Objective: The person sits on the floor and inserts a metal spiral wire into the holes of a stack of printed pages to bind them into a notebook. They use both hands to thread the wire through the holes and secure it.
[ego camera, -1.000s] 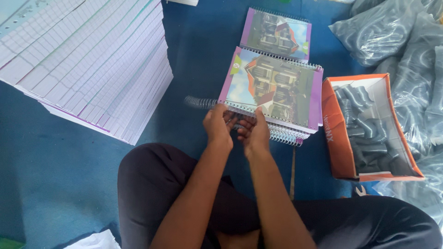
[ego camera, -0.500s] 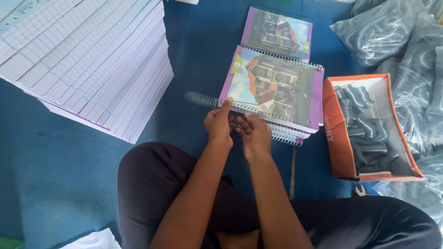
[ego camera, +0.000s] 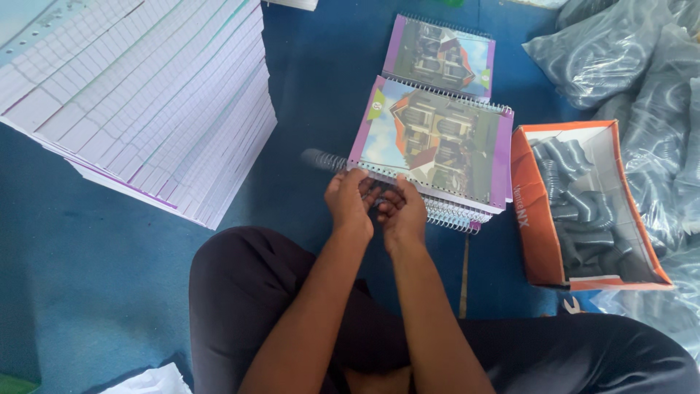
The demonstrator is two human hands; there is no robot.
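Down on the blue floor (ego camera: 306,95), seen from the head camera, both hands meet at the near edge of a spiral notebook (ego camera: 430,142) with a purple border and a house picture on its cover. The left hand (ego camera: 348,204) has its fingers curled around the metal spiral coil (ego camera: 324,160), which sticks out past the notebook's left corner toward 9 o'clock. The right hand (ego camera: 402,211) sits just beside it, fingers bent and pinching at the same binding edge; how firmly either hand grips cannot be told. This notebook lies on top of a small pile of bound ones, whose coils (ego camera: 456,215) show along the near edge at 5 o'clock from the hands. A second notebook (ego camera: 441,55) of the same kind lies just beyond, at 12 o'clock, its near edge tucked under the first.

At 10 o'clock a tall fanned stack of loose ruled sheets (ego camera: 146,95) slopes toward the hands, with an open strip of floor between its lower edge and the coil. At 3 o'clock stands an orange cardboard box (ego camera: 531,219) of grey coils, well apart from the hands. Clear bags (ego camera: 634,66) of more coils crowd the far right. The person's dark-trousered knees (ego camera: 240,292) close off the near side.
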